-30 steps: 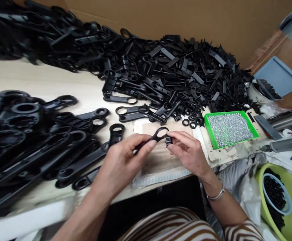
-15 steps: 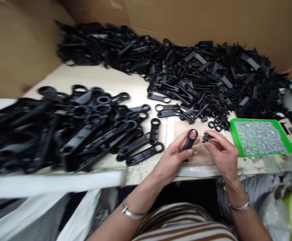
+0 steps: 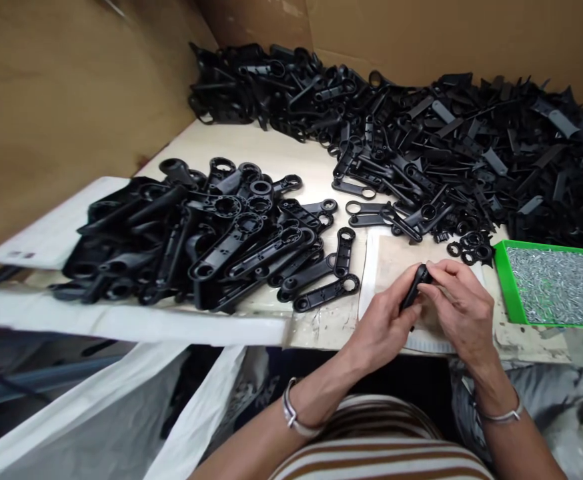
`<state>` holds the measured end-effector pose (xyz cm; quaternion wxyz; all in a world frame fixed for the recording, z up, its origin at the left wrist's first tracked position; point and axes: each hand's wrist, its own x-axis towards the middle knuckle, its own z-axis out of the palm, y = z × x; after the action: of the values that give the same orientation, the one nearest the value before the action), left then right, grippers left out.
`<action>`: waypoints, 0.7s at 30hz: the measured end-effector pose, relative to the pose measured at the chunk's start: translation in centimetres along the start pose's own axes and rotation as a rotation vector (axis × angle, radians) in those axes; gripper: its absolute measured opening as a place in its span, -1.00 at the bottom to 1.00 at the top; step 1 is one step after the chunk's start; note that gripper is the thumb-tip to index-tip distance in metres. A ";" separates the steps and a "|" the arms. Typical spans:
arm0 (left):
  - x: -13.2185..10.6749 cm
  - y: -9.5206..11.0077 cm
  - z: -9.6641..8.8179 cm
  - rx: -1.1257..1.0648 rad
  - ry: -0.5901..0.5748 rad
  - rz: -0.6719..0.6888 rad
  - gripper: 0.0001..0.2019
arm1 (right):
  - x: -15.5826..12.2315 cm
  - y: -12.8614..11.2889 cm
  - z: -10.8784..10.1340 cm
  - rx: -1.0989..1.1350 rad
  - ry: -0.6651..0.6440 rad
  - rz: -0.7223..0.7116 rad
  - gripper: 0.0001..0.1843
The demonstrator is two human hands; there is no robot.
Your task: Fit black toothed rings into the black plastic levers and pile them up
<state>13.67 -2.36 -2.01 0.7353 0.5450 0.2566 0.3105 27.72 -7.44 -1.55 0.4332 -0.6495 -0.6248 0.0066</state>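
Observation:
My left hand (image 3: 384,327) is closed around a black plastic handle piece (image 3: 411,293), held tilted over a pale mat (image 3: 389,257). The piece is turned edge-on, its ring end pointing up. My right hand (image 3: 464,310) pinches at that ring end, fingertips touching it. The small black toothed ring in the right fingers is mostly hidden now. Several loose black rings (image 3: 469,248) lie just beyond the mat. To the right stands a green tray (image 3: 514,297) full of small silver metal pieces (image 3: 561,283).
A heap of black ring-ended handle pieces (image 3: 226,247) covers the table's left side. A larger pile of black parts (image 3: 421,133) runs along the cardboard wall (image 3: 396,40) at the back. White foam padding (image 3: 171,320) lines the front left edge.
My right hand has brought the small toothed ring to the handle piece's ring end. My left hand has turned the piece edge-on. The view has swung left.

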 end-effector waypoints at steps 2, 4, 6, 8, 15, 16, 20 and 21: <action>-0.1 0.3 -0.3 0.165 -0.019 0.046 -0.47 | -0.1 -0.2 -0.4 0.043 -0.029 0.037 -0.74; -0.2 0.7 -0.6 0.337 -0.031 0.077 -0.55 | -0.3 -0.2 -0.9 0.119 -0.073 0.093 -0.75; -0.3 1.2 -1.0 0.497 -0.029 0.091 -0.66 | -0.5 -0.1 -1.4 0.214 -0.129 0.158 -0.76; -0.5 1.5 -1.2 0.585 -0.007 0.096 -0.71 | -0.7 0.2 -1.6 0.294 -0.163 0.228 -0.73; -1.3 0.8 -1.6 0.539 0.044 0.055 -0.59 | 0.1 -0.3 0.3 0.295 -0.425 0.361 -0.58; -1.5 0.8 -1.9 0.618 0.073 0.105 -0.60 | 0.5 -0.3 0.5 0.283 -0.455 0.326 -0.57; -2.5 2.1 -4.1 1.105 0.250 0.480 -0.64 | 3.7 0.3 0.6 0.003 -0.354 0.068 -0.67; -2.6 2.5 -4.9 1.216 0.323 0.552 -0.64 | 4.5 0.6 0.7 -0.133 -0.302 0.021 -0.69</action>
<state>7.96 -0.65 -0.84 0.1454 0.8531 0.3437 0.3647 28.80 -3.24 0.07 0.2903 -0.6748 -0.6751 0.0674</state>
